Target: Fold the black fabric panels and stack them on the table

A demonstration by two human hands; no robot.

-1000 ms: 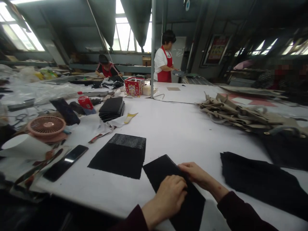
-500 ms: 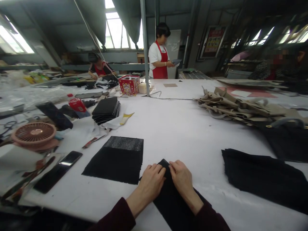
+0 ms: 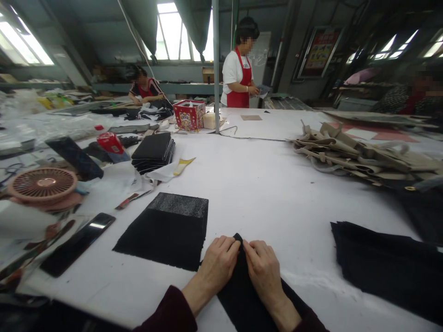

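Note:
A strip of black fabric (image 3: 238, 295) lies on the white table in front of me, its far end narrowed between my hands. My left hand (image 3: 221, 259) grips the left edge near that tip with bent fingers. On the other side, my right hand (image 3: 262, 266) pinches the right edge, the two hands almost touching. Parts of the strip are hidden under my palms and wrists. Just left of my left hand rests a flat black fabric piece (image 3: 166, 235) with a grey speckled band along its far edge.
More black fabric (image 3: 384, 263) lies at the right, below a heap of beige pieces (image 3: 356, 152). Leftward are a phone (image 3: 78, 244), a pink fan (image 3: 44, 184), a red-capped bottle (image 3: 110, 143) and a stack of black pieces (image 3: 152, 152). A person in a red apron (image 3: 240, 76) stands beyond a pole (image 3: 216, 69).
Both hands stay on the fabric strip, and its tip looks narrower, with my fingers drawn closer together. The view has shifted slightly. The standing person's hands have moved a little.

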